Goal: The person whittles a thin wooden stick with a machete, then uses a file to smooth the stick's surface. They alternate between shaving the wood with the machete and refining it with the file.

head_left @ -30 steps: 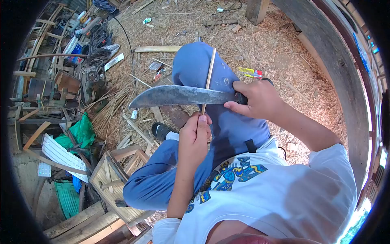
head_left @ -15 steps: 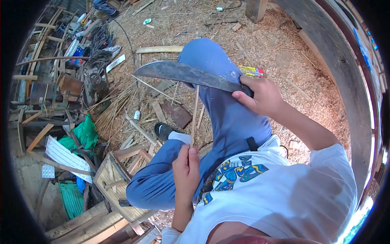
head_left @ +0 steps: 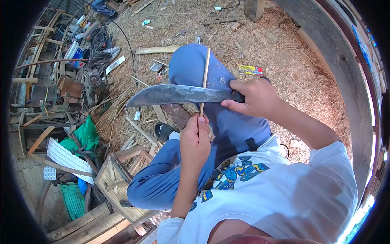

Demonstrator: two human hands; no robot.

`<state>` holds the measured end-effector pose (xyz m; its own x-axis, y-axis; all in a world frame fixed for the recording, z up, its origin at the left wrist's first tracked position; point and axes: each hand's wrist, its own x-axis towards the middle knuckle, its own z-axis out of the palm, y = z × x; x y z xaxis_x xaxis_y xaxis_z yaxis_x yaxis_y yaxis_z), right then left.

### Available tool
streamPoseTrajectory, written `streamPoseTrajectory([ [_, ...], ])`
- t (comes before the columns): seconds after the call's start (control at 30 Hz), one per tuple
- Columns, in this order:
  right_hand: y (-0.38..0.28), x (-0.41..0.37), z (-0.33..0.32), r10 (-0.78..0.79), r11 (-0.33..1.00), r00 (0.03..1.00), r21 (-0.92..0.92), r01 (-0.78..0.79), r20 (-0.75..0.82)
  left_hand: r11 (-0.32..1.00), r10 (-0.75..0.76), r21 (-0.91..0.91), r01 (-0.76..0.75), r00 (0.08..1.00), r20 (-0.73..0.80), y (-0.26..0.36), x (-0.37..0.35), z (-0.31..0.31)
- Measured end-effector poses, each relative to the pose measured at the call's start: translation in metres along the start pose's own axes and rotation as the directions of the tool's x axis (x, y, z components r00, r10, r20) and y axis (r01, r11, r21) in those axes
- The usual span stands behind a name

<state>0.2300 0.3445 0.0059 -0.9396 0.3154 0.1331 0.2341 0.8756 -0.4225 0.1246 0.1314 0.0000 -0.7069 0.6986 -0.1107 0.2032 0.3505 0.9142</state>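
My right hand (head_left: 258, 96) is wrapped around the dark handle of a machete (head_left: 166, 96), whose long blade points left across my raised thigh. In my left hand (head_left: 196, 137), a thin wooden stick (head_left: 206, 65) is pinched near its lower end. The stick runs up over my blue trouser leg toward the knee, and the blade crosses on top of it a short way above my left fingertips.
A bundle of thin sticks (head_left: 111, 103) lies on the shavings-covered ground to the left. Nearby stand a wooden frame (head_left: 107, 173) and a green plastic sheet (head_left: 87, 132). A thick beam (head_left: 345, 57) curves along the right. Another person's leg (head_left: 102, 7) shows at top left.
My left hand has moved forward, pushing the stick up past the blade toward my knee. The machete has come back nearer to my left hand, its tip lower.
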Motion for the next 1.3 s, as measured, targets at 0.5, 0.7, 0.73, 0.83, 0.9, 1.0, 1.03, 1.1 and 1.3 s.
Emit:
streamPoseTrajectory([
  [0.5,0.016,-0.004,0.008,0.218,0.963,0.975,0.167,-0.21,-0.032,0.983,-0.117,0.142,0.12,0.993,-0.023,-0.023,-0.08,-0.028],
  [0.7,0.028,-0.012,0.013,0.033,0.991,0.995,0.134,-0.019,-0.099,0.996,-0.082,0.023,0.083,0.996,-0.047,-0.006,-0.037,-0.016],
  [0.73,0.025,-0.012,0.008,0.021,0.994,0.998,0.109,-0.014,-0.057,0.998,-0.057,0.006,0.057,0.998,-0.026,-0.002,-0.026,-0.011],
  [0.83,0.015,-0.006,-0.004,-0.004,0.998,0.999,0.057,0.002,0.033,0.994,-0.01,-0.113,0.013,1.0,0.023,0.006,0.0,0.004],
  [0.9,0.013,-0.003,-0.005,-0.017,0.999,0.999,0.047,0.014,0.049,0.958,-0.023,-0.283,0.033,0.999,0.04,0.007,0.009,0.013],
  [1.0,0.014,-0.001,-0.004,-0.011,0.999,0.999,0.035,0.009,0.052,0.988,-0.004,-0.151,0.009,0.999,0.033,0.007,0.012,0.012],
  [1.03,0.015,-0.001,-0.003,-0.016,0.999,0.999,0.044,0.014,0.039,0.973,-0.058,-0.219,0.074,0.995,0.075,0.007,0.011,0.01],
  [1.1,0.016,0.001,-0.001,-0.03,0.998,0.999,0.063,0.029,0.016,0.915,-0.158,-0.346,0.207,0.974,0.165,0.008,0.01,0.004],
  [1.3,0.019,0.001,0.0,0.009,1.0,0.999,0.018,-0.01,0.051,0.962,-0.057,-0.258,0.091,0.989,0.136,-0.01,-0.003,-0.001],
])
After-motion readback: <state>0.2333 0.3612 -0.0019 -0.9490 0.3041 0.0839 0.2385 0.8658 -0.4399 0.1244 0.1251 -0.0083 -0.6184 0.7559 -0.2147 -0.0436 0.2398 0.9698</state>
